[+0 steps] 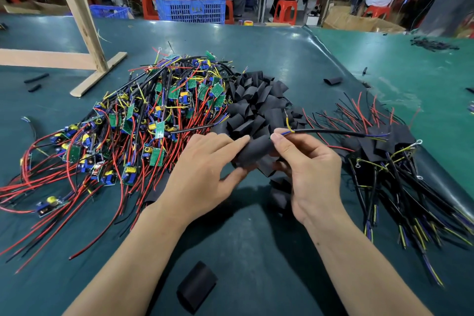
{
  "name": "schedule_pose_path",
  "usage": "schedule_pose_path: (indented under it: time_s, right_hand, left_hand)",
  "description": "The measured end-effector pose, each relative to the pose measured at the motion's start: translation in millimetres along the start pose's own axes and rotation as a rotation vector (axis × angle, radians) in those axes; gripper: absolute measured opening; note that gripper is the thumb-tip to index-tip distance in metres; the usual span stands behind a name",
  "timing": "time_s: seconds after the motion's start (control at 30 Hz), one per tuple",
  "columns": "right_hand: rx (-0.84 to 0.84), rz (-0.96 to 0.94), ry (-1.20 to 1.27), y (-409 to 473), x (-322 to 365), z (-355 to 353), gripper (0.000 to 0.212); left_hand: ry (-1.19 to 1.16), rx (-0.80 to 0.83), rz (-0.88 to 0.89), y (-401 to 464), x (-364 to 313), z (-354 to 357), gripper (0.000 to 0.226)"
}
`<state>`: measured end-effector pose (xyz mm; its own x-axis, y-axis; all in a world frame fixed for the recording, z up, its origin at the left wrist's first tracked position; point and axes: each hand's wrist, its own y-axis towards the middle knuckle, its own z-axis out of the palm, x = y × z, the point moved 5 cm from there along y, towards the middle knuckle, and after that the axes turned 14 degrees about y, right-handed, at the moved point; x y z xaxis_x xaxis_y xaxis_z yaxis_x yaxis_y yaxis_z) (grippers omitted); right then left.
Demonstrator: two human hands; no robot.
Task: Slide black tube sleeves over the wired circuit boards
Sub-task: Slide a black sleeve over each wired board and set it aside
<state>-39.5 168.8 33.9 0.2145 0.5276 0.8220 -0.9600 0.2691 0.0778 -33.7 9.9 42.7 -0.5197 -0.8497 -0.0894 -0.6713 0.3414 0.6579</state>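
Observation:
My left hand [205, 172] grips a black tube sleeve [256, 152] between thumb and fingers, just above the table. My right hand [307, 164] pinches the blue and yellow wires at the sleeve's right end; their black cable [331, 132] runs off to the right. The board inside the sleeve is hidden. A big heap of wired circuit boards [143, 120] with red and black leads lies to the left. A pile of empty black sleeves [259, 100] sits behind my hands. Sleeved boards with cables [384, 169] lie to the right.
One loose sleeve [196, 286] lies near the front edge between my forearms, another [333, 80] at the back right. A wooden frame [84, 41] stands at the back left. A blue crate [189, 5] and seated people are beyond the green table [282, 54].

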Motion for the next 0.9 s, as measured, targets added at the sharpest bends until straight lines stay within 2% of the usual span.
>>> schedule_pose_path:
  time_s: [0.17, 0.6, 0.8, 0.9]
  right_hand:
    - [0.023, -0.018, -0.052, 0.7, 2.1, -2.0, 0.015]
    - [0.129, -0.185, -0.298, 3.7, 6.3, -2.5, 0.023]
    - [0.156, -0.174, -0.319, 0.5, 2.8, -0.2, 0.017]
    - [0.149, -0.267, -0.430, -3.5, 6.4, 2.7, 0.018]
  left_hand:
    - [-0.073, -0.009, -0.029, -1.7, -1.9, 1.8, 0.052]
    - [-0.215, 0.034, -0.127, -2.1, -0.1, 5.8, 0.052]
    - [-0.252, 0.075, -0.144, -3.9, 1.1, 8.0, 0.051]
    - [-0.256, 0.043, -0.142, -2.9, -2.1, 5.6, 0.053]
